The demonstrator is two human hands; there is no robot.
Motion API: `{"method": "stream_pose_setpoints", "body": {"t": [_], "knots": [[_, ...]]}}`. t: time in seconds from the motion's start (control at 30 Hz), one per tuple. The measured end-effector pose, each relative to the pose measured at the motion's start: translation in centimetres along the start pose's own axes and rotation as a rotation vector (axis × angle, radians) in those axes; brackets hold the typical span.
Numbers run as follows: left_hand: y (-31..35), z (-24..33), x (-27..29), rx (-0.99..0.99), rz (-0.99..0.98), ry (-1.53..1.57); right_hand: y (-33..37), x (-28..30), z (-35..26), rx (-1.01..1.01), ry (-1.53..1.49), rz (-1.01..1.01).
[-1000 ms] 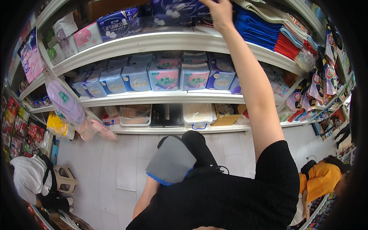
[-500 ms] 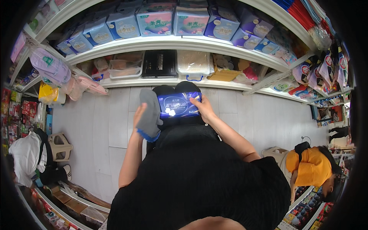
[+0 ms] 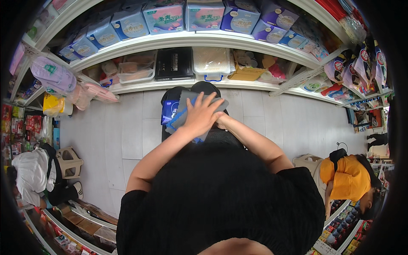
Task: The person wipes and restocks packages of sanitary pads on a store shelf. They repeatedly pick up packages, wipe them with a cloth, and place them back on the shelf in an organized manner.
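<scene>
A grey cloth (image 3: 183, 102) with a blue edge lies across a blue soft pack (image 3: 168, 111) over my lap. The pack's left end shows; the cloth and my hands cover most of the rest. My left hand (image 3: 199, 112) lies flat on the cloth, fingers spread, pressing it against the pack. At the pack's right end, my right hand (image 3: 222, 120) is closed round it, partly hidden by the cloth and my left fingers.
Ahead, a white shelf (image 3: 170, 41) carries rows of blue and pink packs (image 3: 205, 16). Beneath stand a clear bin (image 3: 211, 61) and a black box (image 3: 174, 63). A person in white (image 3: 32, 172) is at left; another in orange (image 3: 346, 176) bends at right beside a stool (image 3: 307, 161).
My left hand has swung the grey cloth rightward onto the pack, covering most of its face, and its fingers are now spread. The pack has shifted a little to the left.
</scene>
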State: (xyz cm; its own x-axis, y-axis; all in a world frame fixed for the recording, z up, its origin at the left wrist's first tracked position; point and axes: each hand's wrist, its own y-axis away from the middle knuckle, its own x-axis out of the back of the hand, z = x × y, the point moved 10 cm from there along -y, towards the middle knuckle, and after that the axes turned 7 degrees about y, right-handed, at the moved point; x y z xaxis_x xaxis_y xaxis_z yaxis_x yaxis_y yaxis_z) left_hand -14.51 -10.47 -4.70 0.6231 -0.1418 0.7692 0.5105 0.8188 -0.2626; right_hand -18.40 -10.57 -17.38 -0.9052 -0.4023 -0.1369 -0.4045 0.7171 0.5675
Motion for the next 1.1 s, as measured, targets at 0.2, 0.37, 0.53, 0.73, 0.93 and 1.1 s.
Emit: {"method": "stream_pose_setpoints", "body": {"t": [0.2,0.37,0.53,0.73,0.93,1.1], "knots": [[1.3,-4.3,1.6,0.036,0.078,-0.364,-1.9,1.2,0.6,0.049,-0.136,-0.002],[4.0,-11.6,6.5,0.392,0.275,-0.290,-1.2,1.3,-1.6,0.111,-0.061,0.093],[-0.6,-3.9,4.2,0.084,0.097,0.013,0.4,0.3,-6.1,0.395,0.577,0.225],[-1.4,-6.8,2.9,0.371,-0.083,0.131,0.7,2.2,-4.3,0.371,0.514,0.265],[5.6,-13.7,4.7,0.630,-0.076,0.512,0.5,3.6,-3.8,0.462,0.363,0.167],[4.0,-11.2,4.3,0.634,-0.276,0.752,2.3,1.0,-7.6,0.569,0.457,0.113]]}}
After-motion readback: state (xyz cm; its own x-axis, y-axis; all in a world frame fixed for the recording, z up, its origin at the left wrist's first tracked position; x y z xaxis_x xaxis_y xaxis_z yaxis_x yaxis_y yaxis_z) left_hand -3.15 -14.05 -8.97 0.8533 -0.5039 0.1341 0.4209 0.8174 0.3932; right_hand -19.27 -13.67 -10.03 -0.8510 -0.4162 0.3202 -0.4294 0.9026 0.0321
